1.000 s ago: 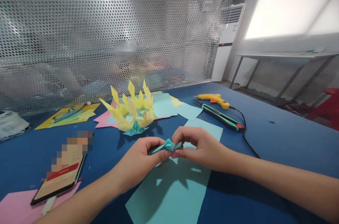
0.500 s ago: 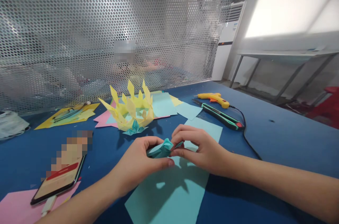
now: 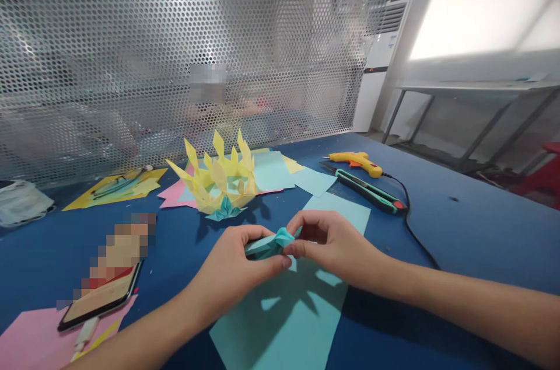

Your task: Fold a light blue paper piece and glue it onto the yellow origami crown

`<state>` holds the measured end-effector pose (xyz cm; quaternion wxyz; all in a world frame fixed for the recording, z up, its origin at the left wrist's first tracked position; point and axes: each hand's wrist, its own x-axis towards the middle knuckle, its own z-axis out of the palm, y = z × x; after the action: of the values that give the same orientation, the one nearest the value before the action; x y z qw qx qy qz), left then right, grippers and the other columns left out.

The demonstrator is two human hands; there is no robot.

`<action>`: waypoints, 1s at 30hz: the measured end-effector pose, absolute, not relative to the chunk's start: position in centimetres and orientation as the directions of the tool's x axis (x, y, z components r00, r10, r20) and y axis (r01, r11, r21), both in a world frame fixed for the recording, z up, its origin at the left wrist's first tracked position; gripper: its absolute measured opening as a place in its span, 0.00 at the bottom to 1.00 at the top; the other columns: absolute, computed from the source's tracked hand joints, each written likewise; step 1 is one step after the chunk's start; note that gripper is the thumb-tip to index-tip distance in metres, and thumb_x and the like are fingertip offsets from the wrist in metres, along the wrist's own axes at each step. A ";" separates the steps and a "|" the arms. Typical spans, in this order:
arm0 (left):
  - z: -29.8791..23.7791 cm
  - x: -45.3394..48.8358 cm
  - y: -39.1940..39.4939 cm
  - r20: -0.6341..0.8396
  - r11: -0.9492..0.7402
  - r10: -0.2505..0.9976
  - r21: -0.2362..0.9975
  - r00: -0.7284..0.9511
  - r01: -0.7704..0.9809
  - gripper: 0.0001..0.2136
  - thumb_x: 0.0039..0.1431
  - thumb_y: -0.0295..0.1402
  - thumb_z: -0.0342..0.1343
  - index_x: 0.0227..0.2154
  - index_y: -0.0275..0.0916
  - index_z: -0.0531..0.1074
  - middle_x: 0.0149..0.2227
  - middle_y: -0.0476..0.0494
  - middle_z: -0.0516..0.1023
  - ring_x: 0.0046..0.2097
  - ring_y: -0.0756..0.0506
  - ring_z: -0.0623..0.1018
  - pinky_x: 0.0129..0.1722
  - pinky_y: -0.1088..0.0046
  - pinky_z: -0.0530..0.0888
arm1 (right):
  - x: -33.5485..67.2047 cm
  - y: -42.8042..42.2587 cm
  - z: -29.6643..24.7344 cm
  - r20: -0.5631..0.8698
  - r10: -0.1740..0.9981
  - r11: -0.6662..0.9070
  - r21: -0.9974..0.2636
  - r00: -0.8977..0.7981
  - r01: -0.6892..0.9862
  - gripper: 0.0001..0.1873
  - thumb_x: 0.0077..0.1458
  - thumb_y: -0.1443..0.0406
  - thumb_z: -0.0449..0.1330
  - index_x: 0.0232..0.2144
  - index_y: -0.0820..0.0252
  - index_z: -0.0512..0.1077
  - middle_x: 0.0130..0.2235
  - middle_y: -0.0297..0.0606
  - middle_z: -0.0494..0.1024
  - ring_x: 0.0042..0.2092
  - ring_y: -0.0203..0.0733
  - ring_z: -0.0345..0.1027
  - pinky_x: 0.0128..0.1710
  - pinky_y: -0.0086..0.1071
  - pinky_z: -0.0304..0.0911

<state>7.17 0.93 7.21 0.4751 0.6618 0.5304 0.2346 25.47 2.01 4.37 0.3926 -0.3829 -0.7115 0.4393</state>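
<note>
Teal folded paper piece (image 3: 272,243) sits pinched between your two hands, held just above the light teal sheet (image 3: 284,323) on the blue table (image 3: 459,230). Your left hand (image 3: 231,268) grips it from below with thumb and fingers closed; your right hand (image 3: 335,244) nips its right tip. Beyond them stands a yellow paper crown (image 3: 219,177); a phone (image 3: 102,300) lies to your left

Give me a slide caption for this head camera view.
Both hands pinch a small teal folded paper piece above a teal sheet on a blue table.

Both hands (image 3: 280,256) pinch a folded teal paper (image 3: 270,243).
</note>
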 end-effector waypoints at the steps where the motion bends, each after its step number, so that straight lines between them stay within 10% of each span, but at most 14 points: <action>1: 7.2 7.2 1.0 -0.193 0.014 0.925 0.878 0.327 0.479 0.10 0.44 0.38 0.63 0.27 0.37 0.75 0.26 0.51 0.71 0.29 0.49 0.67 0.29 0.74 0.63 | 25.5 2.0 4.4 0.245 0.881 0.346 -0.917 -0.404 0.198 0.06 0.52 0.64 0.61 0.28 0.60 0.67 0.26 0.33 0.74 0.27 0.34 0.69 0.26 0.27 0.65; 8: 6.9 7.3 1.4 -0.179 -0.001 0.924 0.883 0.338 0.470 0.10 0.48 0.39 0.60 0.26 0.36 0.74 0.22 0.54 0.65 0.26 0.51 0.63 0.26 0.75 0.60 | 26.0 1.7 4.5 0.493 0.724 0.636 -0.749 -0.483 0.188 0.18 0.51 0.68 0.62 0.46 0.61 0.66 0.40 0.39 0.74 0.40 0.37 0.68 0.42 0.33 0.66; 16: 6.5 7.2 1.3 -0.236 0.067 0.914 0.890 0.329 0.451 0.11 0.48 0.40 0.60 0.26 0.36 0.73 0.22 0.54 0.65 0.25 0.53 0.61 0.24 0.75 0.57 | 25.9 1.5 4.6 0.528 0.698 0.685 -0.689 -0.483 0.236 0.12 0.56 0.71 0.58 0.43 0.62 0.73 0.38 0.39 0.78 0.39 0.36 0.71 0.41 0.29 0.65; 30: 6.9 7.6 1.2 -0.305 0.190 0.905 0.914 0.297 0.359 0.09 0.45 0.37 0.63 0.25 0.35 0.74 0.21 0.55 0.67 0.22 0.55 0.64 0.22 0.78 0.62 | 25.3 1.6 4.4 0.069 0.903 0.085 -0.996 -0.423 0.018 0.06 0.51 0.67 0.60 0.35 0.58 0.75 0.34 0.33 0.75 0.35 0.35 0.68 0.37 0.30 0.62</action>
<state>7.63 1.22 6.88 0.5521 0.5864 0.5387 0.2474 25.34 1.61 4.40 0.3902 -0.3690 -0.6245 0.5670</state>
